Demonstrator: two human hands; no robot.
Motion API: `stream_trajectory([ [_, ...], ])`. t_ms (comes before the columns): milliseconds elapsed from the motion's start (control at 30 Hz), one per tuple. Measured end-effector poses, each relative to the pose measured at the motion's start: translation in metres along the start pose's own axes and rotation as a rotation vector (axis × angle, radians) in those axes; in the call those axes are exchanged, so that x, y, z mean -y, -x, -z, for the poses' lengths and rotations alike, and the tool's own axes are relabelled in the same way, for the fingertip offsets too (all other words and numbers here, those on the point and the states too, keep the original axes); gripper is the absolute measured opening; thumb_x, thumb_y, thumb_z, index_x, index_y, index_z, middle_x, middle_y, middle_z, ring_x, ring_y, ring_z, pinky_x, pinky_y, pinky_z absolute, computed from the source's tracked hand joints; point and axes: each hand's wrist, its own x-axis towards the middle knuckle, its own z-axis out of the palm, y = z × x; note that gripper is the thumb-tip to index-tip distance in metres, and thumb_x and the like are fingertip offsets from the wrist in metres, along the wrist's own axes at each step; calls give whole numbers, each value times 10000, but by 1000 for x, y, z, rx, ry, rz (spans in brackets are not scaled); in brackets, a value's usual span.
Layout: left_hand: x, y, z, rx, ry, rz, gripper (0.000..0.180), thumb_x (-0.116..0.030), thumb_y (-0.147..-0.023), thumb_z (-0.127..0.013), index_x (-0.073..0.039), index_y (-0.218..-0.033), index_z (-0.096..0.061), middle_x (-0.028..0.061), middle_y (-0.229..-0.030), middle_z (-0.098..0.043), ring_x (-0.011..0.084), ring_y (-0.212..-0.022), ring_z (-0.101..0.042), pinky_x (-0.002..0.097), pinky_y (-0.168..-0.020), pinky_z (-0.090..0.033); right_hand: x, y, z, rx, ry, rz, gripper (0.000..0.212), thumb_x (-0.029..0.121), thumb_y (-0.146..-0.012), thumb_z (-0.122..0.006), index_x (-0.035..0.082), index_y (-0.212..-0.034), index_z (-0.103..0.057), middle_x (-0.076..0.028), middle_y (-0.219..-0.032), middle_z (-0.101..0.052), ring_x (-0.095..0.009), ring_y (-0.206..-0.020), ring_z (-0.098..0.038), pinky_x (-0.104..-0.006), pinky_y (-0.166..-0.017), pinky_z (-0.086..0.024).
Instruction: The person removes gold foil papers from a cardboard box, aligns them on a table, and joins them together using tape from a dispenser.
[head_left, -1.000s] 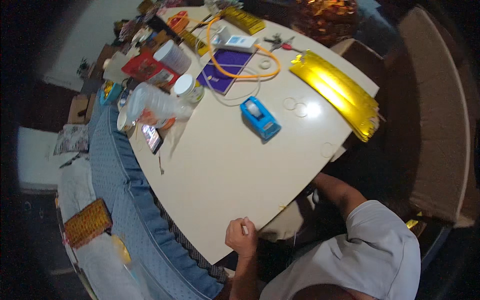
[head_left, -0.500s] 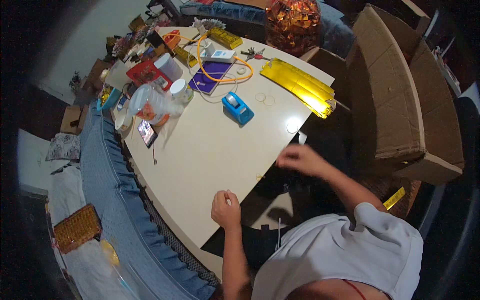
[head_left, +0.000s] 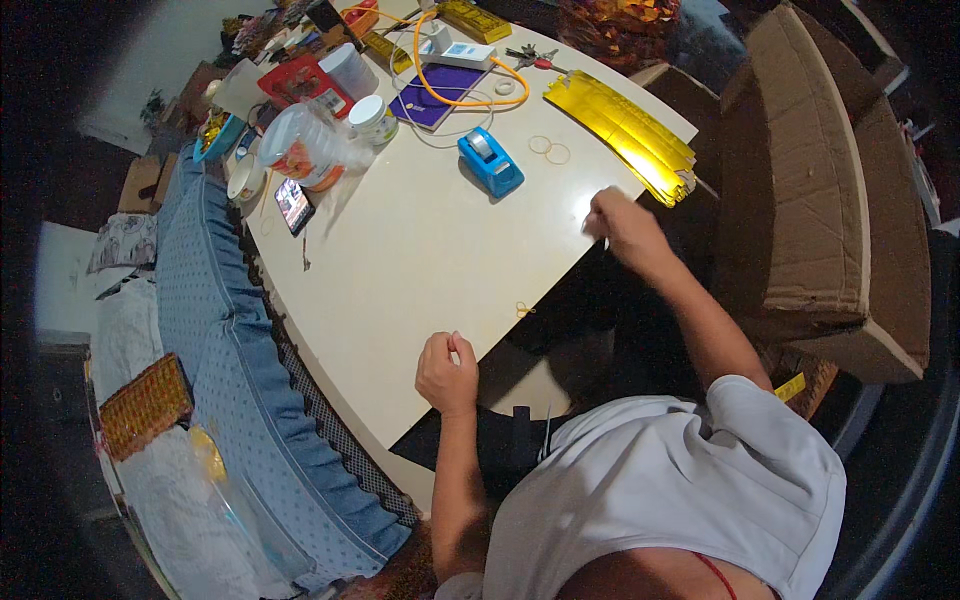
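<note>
My left hand (head_left: 447, 374) is curled into a loose fist at the near edge of the white table (head_left: 400, 290), thumb uppermost; the inside of the fist is hidden. At the table's right edge, my right hand (head_left: 628, 235) has its fingers bent together over the rim, slightly blurred, and I cannot see what they hold. Just beyond it lies a stack of shiny gold foil strips (head_left: 625, 135). Between the two hands, a small twisted rubber band (head_left: 524, 310) lies near the edge. Two thin rubber bands (head_left: 557, 153) rest beside a blue tape dispenser (head_left: 490, 162).
A phone (head_left: 293, 206), clear plastic tub (head_left: 300, 150), white-lidded jar (head_left: 372, 120) and purple booklet (head_left: 437, 97) with an orange cable (head_left: 520, 95) occupy the far left. A large cardboard box (head_left: 800, 170) stands to the right. A blue-covered sofa (head_left: 215, 300) runs along the left.
My right hand has moved forward along the table edge, covering the spot where a small ring lay. My left hand stays at the near edge, and the whole view has shifted.
</note>
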Motion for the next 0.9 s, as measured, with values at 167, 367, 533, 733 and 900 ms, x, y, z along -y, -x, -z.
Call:
stream_trajectory([
  [167,-2,0,-2,2,-9,0,162,-150,-842,-646,-91,-739,-537,62,-719,-587,287,-664,-598,410,-581,-473,65,29,-29,350,-493,143,128,101,-930,-603,27,-1012,-539,-147,-927,-614,-274,-882,-629,-374,-778,-504],
  [367,-1,-2,-2,2,-4,-11,163,-152,-833,-651,-96,-733,-534,54,-718,-587,283,-666,-602,409,-586,-478,73,33,-55,358,-314,232,200,83,-872,-650,7,-1028,-551,-172,-941,-634,-345,-882,-639,-393,-768,-516],
  [533,-1,1,-1,-17,-25,1,159,-152,-825,-655,-102,-731,-537,49,-720,-594,276,-669,-609,409,-592,-486,85,41,-57,318,-59,360,102,117,-859,-545,39,-923,-543,-149,-916,-568,-345,-896,-614,-444,-738,-517],
  [733,-2,0,1,23,0,42,140,-163,-839,-648,-92,-755,-563,54,-740,-604,281,-695,-614,395,-609,-488,91,39,-59,333,113,390,119,127,-867,-579,35,-933,-542,-148,-927,-584,-352,-907,-617,-442,-744,-519],
  [900,-21,0,7,130,602,258,169,-220,-919,-639,-60,-975,-645,55,-863,-658,196,-801,-628,325,-724,-507,101,44,-56,347,-384,210,138,124,-897,-610,17,-963,-552,-153,-947,-601,-333,-889,-624,-405,-766,-505],
])
